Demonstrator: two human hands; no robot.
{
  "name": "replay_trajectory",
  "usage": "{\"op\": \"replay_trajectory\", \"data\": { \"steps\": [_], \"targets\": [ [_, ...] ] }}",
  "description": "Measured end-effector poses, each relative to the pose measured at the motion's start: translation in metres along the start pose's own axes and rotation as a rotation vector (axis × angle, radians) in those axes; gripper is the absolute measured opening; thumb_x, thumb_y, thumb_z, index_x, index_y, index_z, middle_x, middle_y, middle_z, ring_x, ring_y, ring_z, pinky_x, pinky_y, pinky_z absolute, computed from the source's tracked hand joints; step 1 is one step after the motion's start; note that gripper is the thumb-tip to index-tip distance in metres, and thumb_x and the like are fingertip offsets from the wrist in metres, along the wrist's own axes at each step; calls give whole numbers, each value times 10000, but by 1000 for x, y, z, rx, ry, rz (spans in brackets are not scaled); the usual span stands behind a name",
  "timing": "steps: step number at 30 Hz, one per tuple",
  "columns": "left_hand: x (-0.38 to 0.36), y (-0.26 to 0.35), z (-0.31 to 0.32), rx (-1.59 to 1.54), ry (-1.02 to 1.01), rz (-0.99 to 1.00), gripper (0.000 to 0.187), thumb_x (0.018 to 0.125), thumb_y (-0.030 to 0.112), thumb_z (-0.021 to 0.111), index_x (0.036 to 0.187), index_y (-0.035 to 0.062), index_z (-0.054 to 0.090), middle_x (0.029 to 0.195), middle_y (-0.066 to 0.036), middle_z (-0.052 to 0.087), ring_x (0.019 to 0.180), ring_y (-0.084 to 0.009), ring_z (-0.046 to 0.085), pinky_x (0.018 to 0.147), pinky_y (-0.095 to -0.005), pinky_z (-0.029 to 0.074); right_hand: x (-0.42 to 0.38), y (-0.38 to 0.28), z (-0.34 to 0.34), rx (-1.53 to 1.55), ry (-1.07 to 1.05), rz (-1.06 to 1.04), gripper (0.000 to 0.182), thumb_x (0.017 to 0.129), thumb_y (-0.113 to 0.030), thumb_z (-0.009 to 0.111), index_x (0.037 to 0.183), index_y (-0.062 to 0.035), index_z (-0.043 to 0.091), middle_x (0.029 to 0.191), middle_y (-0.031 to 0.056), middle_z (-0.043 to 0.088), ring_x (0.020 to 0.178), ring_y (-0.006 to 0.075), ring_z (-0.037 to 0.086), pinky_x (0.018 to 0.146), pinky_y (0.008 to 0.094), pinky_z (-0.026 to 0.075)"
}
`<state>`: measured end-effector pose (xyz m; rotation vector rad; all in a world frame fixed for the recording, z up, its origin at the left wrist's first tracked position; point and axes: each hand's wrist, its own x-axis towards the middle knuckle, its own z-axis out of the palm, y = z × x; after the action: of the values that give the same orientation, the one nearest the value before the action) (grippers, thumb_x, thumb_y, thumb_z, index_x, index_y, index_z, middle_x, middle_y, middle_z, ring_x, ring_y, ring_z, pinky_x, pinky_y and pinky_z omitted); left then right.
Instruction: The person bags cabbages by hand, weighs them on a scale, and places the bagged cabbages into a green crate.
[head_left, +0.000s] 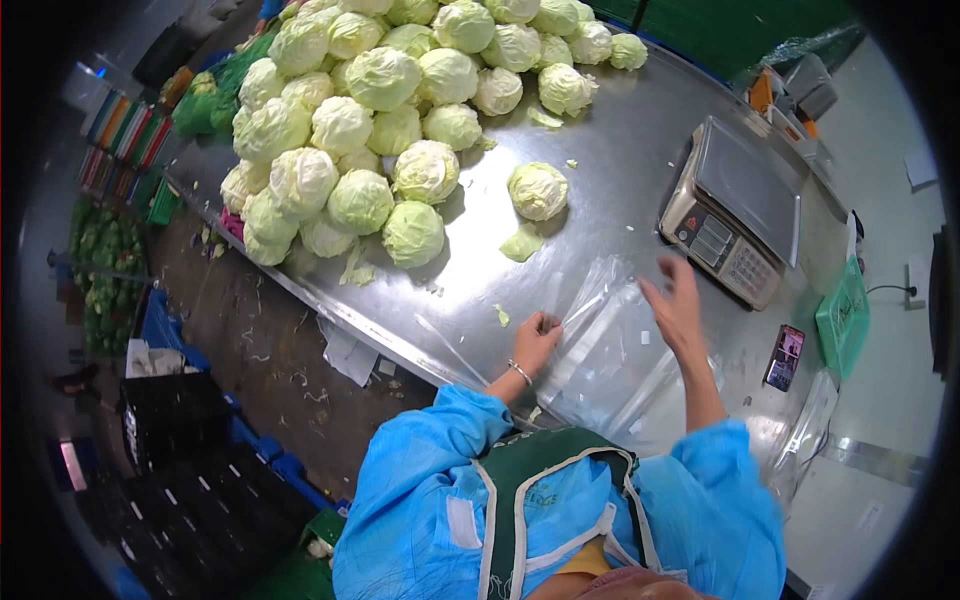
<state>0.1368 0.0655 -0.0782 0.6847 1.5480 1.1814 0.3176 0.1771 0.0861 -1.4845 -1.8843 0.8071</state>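
Clear plastic bags (590, 375) lie flat on the steel table in front of my body. My left hand (537, 345) is closed at their left edge, its fingertips pinching the thin plastic. Over the right side of the bags is my right hand (675, 305), its thumb and fingers apart with nothing between them. Just beyond the bags, a single cabbage (538, 191) sits apart from the others, and a loose cabbage leaf (521, 243) lies close to it.
A large heap of cabbages (385, 78) covers the table's far left. On the right stand a digital scale (735, 210), a phone (785, 357) and a green basket (842, 318). Black crates (200, 520) are stacked on the floor at lower left, beyond the table edge (330, 312).
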Motion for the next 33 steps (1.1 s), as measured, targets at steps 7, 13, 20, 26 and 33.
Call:
{"op": "replay_trajectory", "data": {
  "steps": [7, 13, 20, 26, 33],
  "targets": [
    [-2, 8, -2, 181, -36, 168, 190, 775, 127, 649, 924, 26, 590, 693, 21, 512, 613, -71, 436, 576, -227, 397, 142, -33, 191, -222, -146, 49, 1009, 579, -492, 772, 1382, -140, 273, 1386, 267, 219, 1221, 496, 313, 988, 521, 353],
    [14, 14, -10, 175, 9, 185, 205, 782, 121, 637, 951, 24, 575, 691, 5, 535, 597, -64, 456, 555, -223, 396, 178, -12, 195, -176, -236, 130, 924, 576, -402, 777, 1343, -125, 343, 1365, 259, 272, 1205, 459, 363, 957, 514, 388],
    [25, 29, -3, -444, -87, -222, 120, 812, 67, 589, 909, 35, 526, 762, -69, 611, 623, -115, 586, 520, -241, 475, 145, 31, 122, 1321, -408, 508, 660, 754, -371, 671, 1296, -98, 411, 1276, 152, 475, 1122, 322, 510, 890, 507, 470],
    [34, 38, 15, -86, -57, -66, 211, 776, 93, 623, 965, 24, 561, 793, -68, 634, 648, -154, 600, 575, -277, 489, 29, -8, 98, 1699, -520, 697, 749, 739, -537, 622, 1321, -115, 411, 1323, 112, 458, 1185, 320, 466, 1002, 507, 378],
    [15, 35, 6, -26, -7, -81, 269, 768, 167, 658, 986, 13, 621, 836, -74, 658, 719, -167, 605, 667, -300, 482, 20, -13, 117, 1713, -561, 705, 524, 791, -273, 637, 1236, -47, 475, 1241, 116, 528, 1138, 291, 517, 970, 485, 426]
  ]
}}
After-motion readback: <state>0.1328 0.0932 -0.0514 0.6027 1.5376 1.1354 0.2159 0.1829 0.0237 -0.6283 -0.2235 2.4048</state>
